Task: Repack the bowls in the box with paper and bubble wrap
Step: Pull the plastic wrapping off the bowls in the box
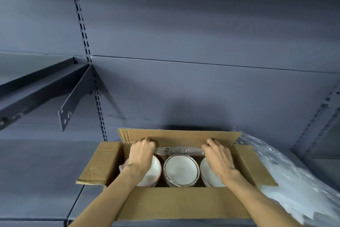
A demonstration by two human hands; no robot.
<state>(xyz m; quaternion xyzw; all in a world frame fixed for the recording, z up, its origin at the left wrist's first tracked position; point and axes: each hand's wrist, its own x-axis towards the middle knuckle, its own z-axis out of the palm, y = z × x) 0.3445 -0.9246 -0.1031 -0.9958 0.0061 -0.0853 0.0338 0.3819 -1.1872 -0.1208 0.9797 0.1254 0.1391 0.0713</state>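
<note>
An open cardboard box (176,203) sits on a dark shelf with its flaps spread. Inside stand three stacks of white bowls: a red-trimmed stack on the left (153,173), a brown-rimmed stack in the middle (181,170) and one on the right (208,175). Behind them, along the far wall, lies a stack of bowls on its side (179,151), seemingly under clear wrap. My left hand (141,153) grips its left end. My right hand (218,155) grips its right end. Both wrists partly cover the outer stacks.
A crumpled sheet of bubble wrap (287,177) lies right of the box, against its right flap. A metal shelf bracket (73,98) juts out from the back panel at upper left. Slotted uprights (99,109) run down the dark wall.
</note>
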